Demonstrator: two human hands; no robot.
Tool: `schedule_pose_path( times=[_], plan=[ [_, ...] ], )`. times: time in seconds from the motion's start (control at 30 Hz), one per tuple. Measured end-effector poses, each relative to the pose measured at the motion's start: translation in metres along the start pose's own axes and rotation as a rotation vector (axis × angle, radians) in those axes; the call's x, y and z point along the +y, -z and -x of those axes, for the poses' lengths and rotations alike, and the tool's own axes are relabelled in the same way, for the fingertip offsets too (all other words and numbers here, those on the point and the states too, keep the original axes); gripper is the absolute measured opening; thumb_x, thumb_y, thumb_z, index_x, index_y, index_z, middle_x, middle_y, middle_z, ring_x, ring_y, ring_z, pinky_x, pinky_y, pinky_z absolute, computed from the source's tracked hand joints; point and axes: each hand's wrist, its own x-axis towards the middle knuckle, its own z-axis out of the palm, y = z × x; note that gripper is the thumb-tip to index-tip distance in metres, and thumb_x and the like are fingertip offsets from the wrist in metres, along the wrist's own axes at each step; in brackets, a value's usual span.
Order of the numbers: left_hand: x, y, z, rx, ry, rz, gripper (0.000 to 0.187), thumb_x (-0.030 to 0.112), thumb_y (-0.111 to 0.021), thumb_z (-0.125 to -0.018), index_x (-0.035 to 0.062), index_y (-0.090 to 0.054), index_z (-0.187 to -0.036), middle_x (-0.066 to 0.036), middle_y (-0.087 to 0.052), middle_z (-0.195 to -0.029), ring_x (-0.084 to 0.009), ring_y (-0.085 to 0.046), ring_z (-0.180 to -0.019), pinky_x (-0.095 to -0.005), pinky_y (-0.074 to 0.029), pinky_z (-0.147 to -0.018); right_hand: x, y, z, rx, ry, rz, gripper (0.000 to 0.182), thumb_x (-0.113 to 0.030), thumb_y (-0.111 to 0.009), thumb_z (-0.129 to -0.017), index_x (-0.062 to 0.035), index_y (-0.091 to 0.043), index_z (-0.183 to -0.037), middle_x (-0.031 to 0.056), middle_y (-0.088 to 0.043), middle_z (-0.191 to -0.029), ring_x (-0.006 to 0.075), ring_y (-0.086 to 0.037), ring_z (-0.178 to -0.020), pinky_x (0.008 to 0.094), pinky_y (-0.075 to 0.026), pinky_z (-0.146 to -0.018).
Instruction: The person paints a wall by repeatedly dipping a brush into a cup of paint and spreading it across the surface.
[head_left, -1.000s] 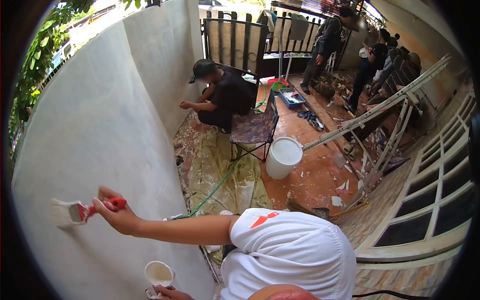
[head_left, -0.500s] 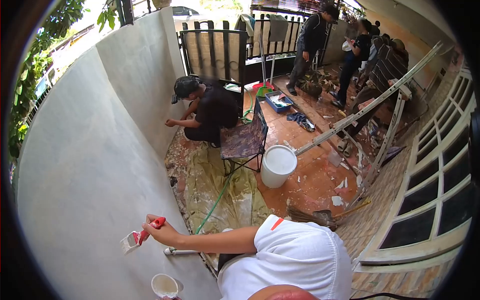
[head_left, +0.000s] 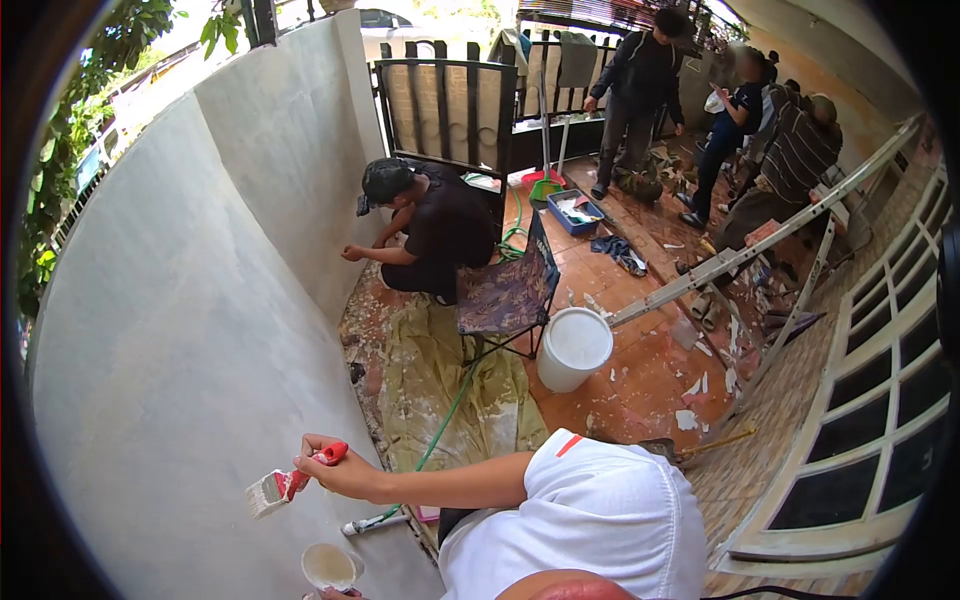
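My right hand (head_left: pixel 338 472) is closed around the red handle of a paintbrush (head_left: pixel 284 487). White paint coats the brush's bristles, which point left in front of the grey-white wall (head_left: pixel 160 380). Below the brush, at the bottom edge, a white cup (head_left: pixel 331 567) with pale paint in it is held by my left hand (head_left: pixel 342 594). Only a few fingers of that hand show at the cup's lower side; the rest is out of frame. My right arm in its white sleeve reaches across from the right.
A person (head_left: pixel 430 225) squats by the wall beside a folding chair (head_left: pixel 508 295). A white bucket (head_left: pixel 575 350) stands near a leaning ladder (head_left: pixel 760 250). A dirty tarp (head_left: pixel 440 380), a green hose (head_left: pixel 440 432) and debris lie on the tiles. Several people are at the back right.
The brush and my right hand have shifted slightly right and down in view, with the bristles now facing the camera more. The standing person at the gate has lowered an arm and changed stance.
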Motion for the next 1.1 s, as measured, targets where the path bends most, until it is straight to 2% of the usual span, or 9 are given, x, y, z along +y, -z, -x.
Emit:
schedule_pose_path(
  times=[0.1,0.33,0.4,0.53,0.6,0.77,0.9,1.0,1.1],
  plan=[
    [0.0,-0.005,0.002,0.05,0.005,-0.007,0.05,0.025,-0.048,-0.093,0.0044,-0.03,-0.134,-0.01,-0.052,-0.109,-0.0155,-0.051,-0.084,-0.0256,-0.041,-0.068,-0.018,-0.017,-0.01,-0.09,-0.043,0.003,0.025,-0.025,-0.053,-0.092,-0.0094,-0.043,-0.075,-0.0036,-0.045,-0.064,0.0046,-0.044,-0.062,0.0239,-0.037,-0.059],
    [0.013,0.039,0.049,0.247,0.129,0.008,0.051,0.024,-0.049,-0.093,0.0067,-0.029,-0.137,-0.008,-0.052,-0.114,-0.0134,-0.051,-0.091,-0.0242,-0.041,-0.069,-0.009,-0.127,-0.022,-0.333,0.147,-0.395,0.02,-0.021,-0.053,-0.093,-0.0098,-0.042,-0.08,-0.0051,-0.042,-0.061,0.0023,-0.035,-0.048,0.0212,-0.029,-0.043],
    [0.02,0.048,0.062,0.295,0.158,-0.009,0.042,0.022,-0.05,-0.091,0.0081,-0.037,-0.129,-0.002,-0.056,-0.101,-0.0072,-0.05,-0.075,-0.0201,-0.038,-0.056,0.04,-0.136,-0.029,-0.147,0.558,-0.033,0.024,-0.02,-0.053,-0.093,-0.0083,-0.043,-0.074,-0.0046,-0.042,-0.064,0.0022,-0.034,-0.051,0.0212,-0.028,-0.045],
    [0.036,0.074,0.074,0.273,0.047,0.078,0.031,0.009,-0.046,-0.09,0.0081,-0.033,-0.117,0.0,-0.051,-0.087,-0.0028,-0.042,-0.062,-0.0166,-0.032,-0.044,0.105,-0.114,0.011,-0.098,0.261,0.06,0.025,-0.02,-0.051,-0.095,-0.0105,-0.041,-0.074,-0.0021,-0.051,-0.058,0.0012,-0.031,-0.048,0.0196,-0.025,-0.042],
    [0.036,0.091,0.08,0.267,0.011,0.109,0.029,0.005,-0.044,-0.089,0.0072,-0.031,-0.116,-0.001,-0.05,-0.086,-0.0023,-0.04,-0.06,-0.0168,-0.031,-0.043,0.128,-0.093,0.028,-0.115,-0.094,-0.048,0.027,-0.021,-0.05,-0.095,-0.0103,-0.041,-0.073,-0.0003,-0.051,-0.059,0.0037,-0.035,-0.046,0.0208,-0.027,-0.042],
    [0.048,0.118,0.095,0.28,-0.005,0.097,0.028,0.003,-0.042,-0.089,0.0056,-0.031,-0.115,-0.004,-0.054,-0.087,-0.0018,-0.04,-0.058,-0.0163,-0.031,-0.044,0.117,-0.086,0.05,0.085,-0.315,0.044,0.023,-0.018,-0.049,-0.093,-0.0095,-0.042,-0.073,0.003,-0.053,-0.063,0.0081,-0.041,-0.047,0.0244,-0.032,-0.045],
    [0.051,0.133,0.101,0.311,0.02,0.126,0.027,0.004,-0.043,-0.089,0.0085,-0.033,-0.114,-0.006,-0.058,-0.091,-0.0018,-0.041,-0.059,-0.0166,-0.031,-0.045,0.029,-0.126,0.049,-0.139,-0.018,-0.071,0.023,-0.018,-0.048,-0.093,-0.0072,-0.04,-0.075,0.0138,-0.064,-0.076,0.0105,-0.047,-0.049,0.0233,-0.038,-0.048],
    [0.05,0.141,0.102,0.296,0.009,0.129,0.027,0.003,-0.042,-0.089,0.0094,-0.031,-0.113,-0.006,-0.057,-0.09,-0.0019,-0.04,-0.057,-0.0164,-0.03,-0.043,-0.005,-0.156,0.057,-0.203,0.226,-0.28,0.023,-0.019,-0.05,-0.093,-0.006,-0.04,-0.076,0.0113,-0.062,-0.071,0.0105,-0.049,-0.05,0.0227,-0.038,-0.048],
    [0.052,0.147,0.103,0.29,0.004,0.144,0.027,0.001,-0.041,-0.088,0.0085,-0.03,-0.112,-0.004,-0.053,-0.084,-0.002,-0.038,-0.056,-0.0161,-0.03,-0.041,0.015,-0.168,0.06,-0.242,0.322,-0.086,0.022,-0.014,-0.054,-0.091,-0.004,-0.041,-0.076,0.0021,-0.052,-0.06,0.0075,-0.05,-0.05,0.0224,-0.036,-0.043]
  ],
)
